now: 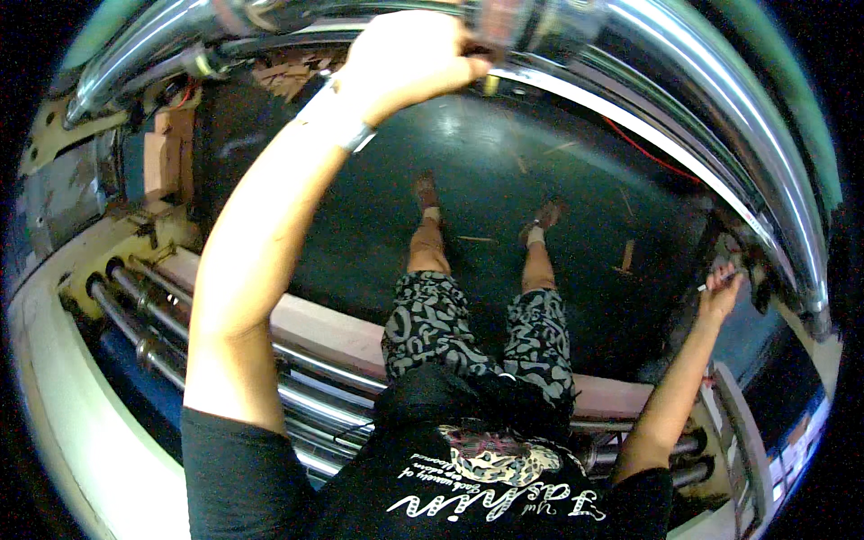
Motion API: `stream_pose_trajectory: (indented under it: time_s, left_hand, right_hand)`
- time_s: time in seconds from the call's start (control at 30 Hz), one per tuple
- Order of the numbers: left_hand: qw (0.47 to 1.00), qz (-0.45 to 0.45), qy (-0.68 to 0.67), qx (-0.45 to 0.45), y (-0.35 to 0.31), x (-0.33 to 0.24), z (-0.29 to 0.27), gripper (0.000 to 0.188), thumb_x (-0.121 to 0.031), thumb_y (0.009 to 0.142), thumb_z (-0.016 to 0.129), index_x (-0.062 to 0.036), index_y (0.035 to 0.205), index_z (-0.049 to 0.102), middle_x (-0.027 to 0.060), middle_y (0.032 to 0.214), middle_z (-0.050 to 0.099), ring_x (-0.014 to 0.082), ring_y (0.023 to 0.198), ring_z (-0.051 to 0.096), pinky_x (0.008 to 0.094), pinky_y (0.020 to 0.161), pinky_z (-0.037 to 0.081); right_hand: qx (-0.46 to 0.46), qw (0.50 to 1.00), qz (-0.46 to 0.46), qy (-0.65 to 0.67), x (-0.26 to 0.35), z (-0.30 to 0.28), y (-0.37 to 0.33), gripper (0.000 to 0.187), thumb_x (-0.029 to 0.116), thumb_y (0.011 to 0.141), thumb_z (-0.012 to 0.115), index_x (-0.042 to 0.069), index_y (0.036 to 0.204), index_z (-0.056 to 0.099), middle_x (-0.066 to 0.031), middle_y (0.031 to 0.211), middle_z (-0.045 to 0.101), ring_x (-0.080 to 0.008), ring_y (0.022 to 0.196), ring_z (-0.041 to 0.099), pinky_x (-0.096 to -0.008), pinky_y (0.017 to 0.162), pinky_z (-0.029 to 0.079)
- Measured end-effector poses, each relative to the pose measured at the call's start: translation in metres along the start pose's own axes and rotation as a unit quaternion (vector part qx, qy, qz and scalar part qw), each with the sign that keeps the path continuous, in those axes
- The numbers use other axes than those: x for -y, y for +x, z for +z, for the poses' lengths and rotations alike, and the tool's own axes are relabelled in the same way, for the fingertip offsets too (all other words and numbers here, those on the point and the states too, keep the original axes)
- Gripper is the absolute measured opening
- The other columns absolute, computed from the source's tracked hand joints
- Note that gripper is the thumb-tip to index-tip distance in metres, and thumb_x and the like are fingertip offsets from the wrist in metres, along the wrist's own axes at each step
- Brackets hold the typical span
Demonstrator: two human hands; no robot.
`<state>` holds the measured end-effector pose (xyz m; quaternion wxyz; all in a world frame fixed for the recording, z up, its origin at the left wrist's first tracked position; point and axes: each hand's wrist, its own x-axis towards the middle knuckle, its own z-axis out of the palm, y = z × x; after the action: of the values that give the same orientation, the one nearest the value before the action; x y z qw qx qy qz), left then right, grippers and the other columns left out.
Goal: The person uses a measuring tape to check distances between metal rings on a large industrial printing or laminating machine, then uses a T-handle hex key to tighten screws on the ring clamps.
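Observation:
My left hand (405, 65) is raised to the machine's upper rollers, its fingers curled in against a blurred reddish-brown collar (504, 25) on the bar. What those fingers grip, if anything, is hidden behind the hand. A polished metal roller (720, 85) curves away to the right of that collar, with a pale white strip (621, 112) running under it. Low at the right, my right hand (723, 286) is closed, and a small thin white stick pokes out from it. Its exact kind is too small to tell. This hand is beside the machine's right end.
Several metal rods (315, 396) cross behind my body, mounted in a pale frame (54, 396). Cardboard-coloured blocks (169, 153) stand at the left. Scraps lie on the dark green floor (450, 144) around my feet. A red cable (652, 153) runs beneath the right roller.

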<state>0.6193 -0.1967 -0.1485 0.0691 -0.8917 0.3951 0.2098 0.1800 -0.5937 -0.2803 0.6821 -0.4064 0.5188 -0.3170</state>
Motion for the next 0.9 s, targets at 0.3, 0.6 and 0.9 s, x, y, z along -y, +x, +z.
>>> stream_pose_trajectory:
  time_s: [0.3,0.6,0.9]
  left_hand:
    - [0.963,0.113,-0.094,-0.225,-0.001,0.008,0.024,0.032,-0.037,0.08,0.053,-0.0061,0.077,0.064,0.0111,0.064,0.06,0.0267,0.06,0.059,0.0364,0.059,0.045]
    - [0.988,0.121,-0.021,0.098,-0.056,-0.062,0.041,0.039,-0.038,0.08,0.054,-0.003,0.063,0.052,0.0171,0.062,0.053,0.0352,0.059,0.055,0.0431,0.053,0.042]
    - [0.984,0.135,-0.113,0.021,-0.055,-0.094,0.09,0.03,-0.027,0.081,0.057,-0.0032,0.064,0.05,0.0169,0.062,0.052,0.0361,0.059,0.053,0.0403,0.05,0.041]
  right_hand:
    - [0.037,0.948,-0.195,-0.247,0.057,0.032,-0.029,0.017,0.017,0.088,0.049,0.004,0.097,0.055,-0.001,0.075,0.051,-0.0067,0.057,0.043,-0.0189,0.049,0.035]
    - [0.228,0.75,-0.33,-0.526,0.108,0.052,-0.013,0.015,0.013,0.084,0.051,0.002,0.091,0.057,-0.0089,0.082,0.055,-0.0221,0.076,0.055,-0.0286,0.07,0.043]
    - [0.277,0.754,-0.35,-0.482,0.103,0.069,0.006,0.015,0.015,0.082,0.055,0.001,0.086,0.056,-0.0078,0.08,0.055,-0.0216,0.075,0.055,-0.0293,0.07,0.043]
